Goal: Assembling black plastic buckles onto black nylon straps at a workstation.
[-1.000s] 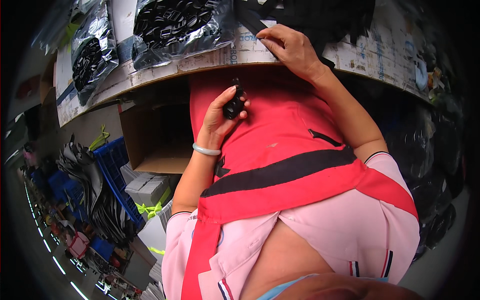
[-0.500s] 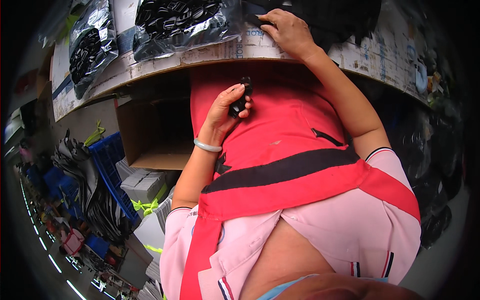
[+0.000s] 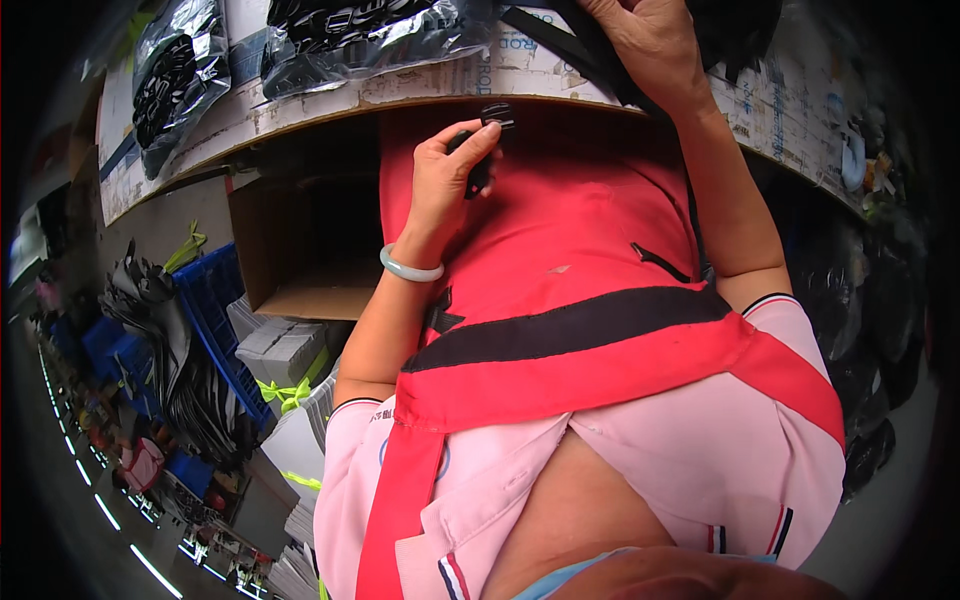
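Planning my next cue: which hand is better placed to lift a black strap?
Probably the right hand: it is up at the black straps, while the left hand, over the apron, grips black plastic pieces.

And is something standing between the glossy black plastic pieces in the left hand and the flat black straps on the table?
No loose object is visible between the glossy black plastic pieces in the left hand and the flat black straps; only the pale cardboard-covered table's front edge lies between.
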The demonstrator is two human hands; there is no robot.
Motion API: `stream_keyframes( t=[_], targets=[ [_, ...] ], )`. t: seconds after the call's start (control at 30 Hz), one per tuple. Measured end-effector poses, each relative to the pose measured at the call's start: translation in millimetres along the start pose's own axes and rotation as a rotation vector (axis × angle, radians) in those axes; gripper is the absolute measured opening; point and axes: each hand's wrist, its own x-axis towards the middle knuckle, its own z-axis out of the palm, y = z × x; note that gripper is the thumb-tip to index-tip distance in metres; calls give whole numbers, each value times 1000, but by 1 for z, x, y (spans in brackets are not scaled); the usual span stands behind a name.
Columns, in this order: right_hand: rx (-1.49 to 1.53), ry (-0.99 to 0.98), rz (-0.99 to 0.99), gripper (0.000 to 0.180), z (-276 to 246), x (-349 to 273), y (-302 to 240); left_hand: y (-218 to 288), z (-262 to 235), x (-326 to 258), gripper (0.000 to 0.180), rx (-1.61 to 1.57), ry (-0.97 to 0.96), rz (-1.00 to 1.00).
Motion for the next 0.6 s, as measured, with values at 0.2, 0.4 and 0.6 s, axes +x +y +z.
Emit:
stream_keyframes(
  t=[0.2, 0.4, 0.6],
  targets=[
    [362, -420, 500, 19, 38, -77, 15, 11, 6, -2, 15, 86, 63, 207],
    [480, -359, 651, 18, 48, -82, 23, 10, 1, -4, 15, 255, 128, 339],
    [627, -373, 727, 18, 53, -79, 14, 3, -8, -1, 16, 480, 193, 550]
  ],
)
